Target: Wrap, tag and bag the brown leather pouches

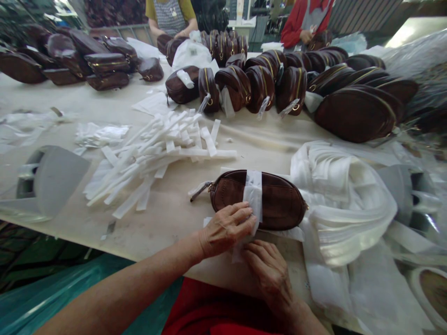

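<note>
A dark brown oval leather bag (pixel 282 200) with a zipper lies on the table in front of me. A white strip (pixel 253 186) crosses its middle and runs down past its near edge. My left hand (pixel 228 228) lies over the near side of the bag, its fingers resting on the strip. Closer to me, my right hand (pixel 268 270) has its fingers curled at the strip's lower end, though its fingertips are partly hidden. The bag's wrapped zipper pull (pixel 200 190) sticks out to the left.
Loose white strips (pixel 153 158) are heaped left of the bag. White sheets (pixel 338 200) are stacked in folds to its right. Rows of similar bags (pixel 261 88) stand behind, with a pile of bags (pixel 87 56) at the far left. Two people work across the table.
</note>
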Tool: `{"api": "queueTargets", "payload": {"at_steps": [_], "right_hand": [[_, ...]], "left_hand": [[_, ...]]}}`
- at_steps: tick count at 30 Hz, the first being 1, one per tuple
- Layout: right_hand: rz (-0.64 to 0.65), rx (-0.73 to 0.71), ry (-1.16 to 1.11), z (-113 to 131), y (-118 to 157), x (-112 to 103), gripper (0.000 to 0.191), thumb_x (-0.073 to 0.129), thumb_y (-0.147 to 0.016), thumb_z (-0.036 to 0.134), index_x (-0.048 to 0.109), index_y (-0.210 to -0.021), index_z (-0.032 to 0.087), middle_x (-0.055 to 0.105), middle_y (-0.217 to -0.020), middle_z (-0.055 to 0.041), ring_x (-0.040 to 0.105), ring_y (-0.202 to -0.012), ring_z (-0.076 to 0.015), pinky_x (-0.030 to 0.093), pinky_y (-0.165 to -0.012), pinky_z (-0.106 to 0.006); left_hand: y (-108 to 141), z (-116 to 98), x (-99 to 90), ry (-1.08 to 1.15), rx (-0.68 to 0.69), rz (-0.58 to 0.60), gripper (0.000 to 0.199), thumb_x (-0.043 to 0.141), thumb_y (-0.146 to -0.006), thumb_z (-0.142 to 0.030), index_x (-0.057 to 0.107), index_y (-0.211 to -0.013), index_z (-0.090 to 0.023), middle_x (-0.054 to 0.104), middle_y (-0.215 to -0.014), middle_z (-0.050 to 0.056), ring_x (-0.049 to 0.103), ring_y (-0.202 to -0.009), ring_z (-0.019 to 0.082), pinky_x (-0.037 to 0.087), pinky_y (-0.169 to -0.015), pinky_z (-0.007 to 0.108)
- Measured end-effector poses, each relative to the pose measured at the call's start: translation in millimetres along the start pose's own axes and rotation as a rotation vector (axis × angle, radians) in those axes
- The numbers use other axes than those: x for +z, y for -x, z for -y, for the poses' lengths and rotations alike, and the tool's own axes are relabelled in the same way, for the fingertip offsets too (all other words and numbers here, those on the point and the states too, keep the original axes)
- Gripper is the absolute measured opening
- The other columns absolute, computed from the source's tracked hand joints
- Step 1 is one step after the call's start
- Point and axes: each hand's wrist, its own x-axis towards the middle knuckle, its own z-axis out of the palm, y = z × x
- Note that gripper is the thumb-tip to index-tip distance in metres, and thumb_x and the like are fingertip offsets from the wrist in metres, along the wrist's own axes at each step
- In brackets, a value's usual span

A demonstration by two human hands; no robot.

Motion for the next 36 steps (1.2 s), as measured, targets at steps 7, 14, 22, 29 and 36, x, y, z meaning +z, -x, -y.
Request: {"api": "queueTargets", "payload": {"at_steps": [7, 14, 22, 29, 36], "right_hand": [[0.025, -0.052, -0.084, 2.1, 2.9, -12.1, 0.025, 0.038, -0.087, 0.001, 0.061, -0.085, 0.010, 0.065, -0.079, -0.0090, 0.054, -0.079, -0.0181, 0.044, -0.071, -0.030], [0.014, -0.108, -0.065, 13.1, 0.8, -13.5, 0.028, 0.035, -0.086, 0.001, 0.061, -0.081, 0.009, 0.063, -0.071, -0.0096, 0.055, -0.074, -0.0186, 0.044, -0.071, -0.032], [0.129, -0.242, 0.041, 7.2, -30.8, -45.0, 0.030, 0.032, -0.088, 0.003, 0.062, -0.088, 0.009, 0.065, -0.074, -0.0094, 0.059, -0.080, -0.0194, 0.044, -0.085, -0.036], [0.184, -0.259, 0.023, -11.4, -62.3, -53.6, 0.027, 0.036, -0.088, 0.003, 0.061, -0.094, 0.012, 0.065, -0.078, -0.0080, 0.057, -0.081, -0.0187, 0.046, -0.081, -0.035], [0.246, -0.179, -0.030, -13.0, -73.9, -50.5, 0.022, 0.040, -0.092, 0.009, 0.060, -0.089, 0.014, 0.060, -0.068, -0.0038, 0.051, -0.066, -0.0139, 0.044, -0.063, -0.027]], "left_hand": [[-5.3, -5.7, -3.0, -0.120, 0.025, 0.016, 0.019, 0.040, -0.092, -0.010, 0.055, -0.103, -0.006, 0.060, -0.104, 0.015, 0.055, -0.111, 0.027, 0.055, -0.086, 0.037], [-5.8, -4.5, 1.6, -0.149, 0.044, -0.032, 0.019, 0.040, -0.093, -0.011, 0.056, -0.102, -0.005, 0.061, -0.102, 0.014, 0.057, -0.109, 0.026, 0.055, -0.088, 0.036], [-3.3, -2.6, 4.5, -0.090, 0.017, -0.039, 0.020, 0.040, -0.093, -0.012, 0.056, -0.102, -0.005, 0.059, -0.105, 0.015, 0.054, -0.109, 0.026, 0.054, -0.085, 0.037], [-5.0, -1.2, 4.9, -0.048, -0.017, 0.027, 0.017, 0.041, -0.093, -0.013, 0.054, -0.103, -0.007, 0.059, -0.096, 0.010, 0.055, -0.101, 0.020, 0.050, -0.079, 0.030], [1.6, 1.7, 1.6, 0.109, -0.041, 0.144, 0.025, 0.041, -0.090, -0.013, 0.050, -0.112, -0.006, 0.057, -0.101, 0.011, 0.050, -0.108, 0.023, 0.048, -0.085, 0.033]]}}
